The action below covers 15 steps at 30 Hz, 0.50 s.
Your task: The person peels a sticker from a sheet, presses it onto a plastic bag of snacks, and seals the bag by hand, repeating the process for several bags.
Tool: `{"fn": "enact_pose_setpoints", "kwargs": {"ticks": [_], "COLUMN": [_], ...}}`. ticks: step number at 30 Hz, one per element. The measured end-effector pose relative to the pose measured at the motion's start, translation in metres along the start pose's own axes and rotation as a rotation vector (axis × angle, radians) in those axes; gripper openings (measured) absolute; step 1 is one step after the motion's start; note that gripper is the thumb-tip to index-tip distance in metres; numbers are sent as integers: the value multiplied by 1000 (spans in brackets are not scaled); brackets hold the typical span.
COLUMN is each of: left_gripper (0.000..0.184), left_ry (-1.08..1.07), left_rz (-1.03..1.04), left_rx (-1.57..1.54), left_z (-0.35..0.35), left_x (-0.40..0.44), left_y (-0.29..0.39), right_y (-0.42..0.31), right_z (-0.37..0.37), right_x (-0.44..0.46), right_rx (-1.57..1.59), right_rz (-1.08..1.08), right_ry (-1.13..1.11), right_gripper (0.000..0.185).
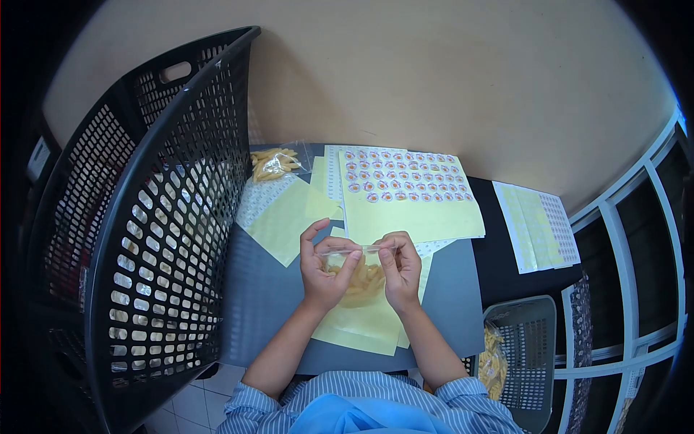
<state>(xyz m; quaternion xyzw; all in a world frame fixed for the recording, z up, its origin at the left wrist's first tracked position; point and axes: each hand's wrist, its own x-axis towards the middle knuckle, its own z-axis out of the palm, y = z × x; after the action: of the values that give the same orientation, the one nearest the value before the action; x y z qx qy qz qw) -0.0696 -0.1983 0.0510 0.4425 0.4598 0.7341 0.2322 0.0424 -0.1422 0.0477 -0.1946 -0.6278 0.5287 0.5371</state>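
Note:
A clear plastic bag (363, 283) of pale yellow, stick-like pieces hangs between my hands above yellow paper sheets. My left hand (327, 265) pinches the bag's top edge between thumb and fingers, with the index finger raised. On the other side, my right hand (400, 270) grips the same edge with its thumb pressed against the fingers. Just beyond my hands lies a sheet of round stickers (405, 177), its lower part bare yellow backing. Another filled clear bag (276, 163) rests at the back left of the table.
A tall black perforated basket (163, 289) stands at the left, close to my left arm. Below the table at right, a grey basket (531, 362) holds filled bags. More sticker sheets (536, 228) lie on a black surface at right. A wall borders the table's back.

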Motion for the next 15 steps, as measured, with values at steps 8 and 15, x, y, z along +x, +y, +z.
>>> {"fn": "enact_pose_setpoints", "kwargs": {"ticks": [8, 15], "left_gripper": [61, 62], "left_ry": [-26, -90], "left_rz": [10, 78], "left_rx": [-1, 20], "left_z": [1, -2], "left_x": [-1, 2], "left_y": [0, 4], "right_y": [-7, -6], "right_z": [0, -1], "right_x": [3, 0], "right_rx": [-57, -90], "right_rz": [-13, -12], "right_ry": [-81, -11], "right_gripper": [7, 6]}}
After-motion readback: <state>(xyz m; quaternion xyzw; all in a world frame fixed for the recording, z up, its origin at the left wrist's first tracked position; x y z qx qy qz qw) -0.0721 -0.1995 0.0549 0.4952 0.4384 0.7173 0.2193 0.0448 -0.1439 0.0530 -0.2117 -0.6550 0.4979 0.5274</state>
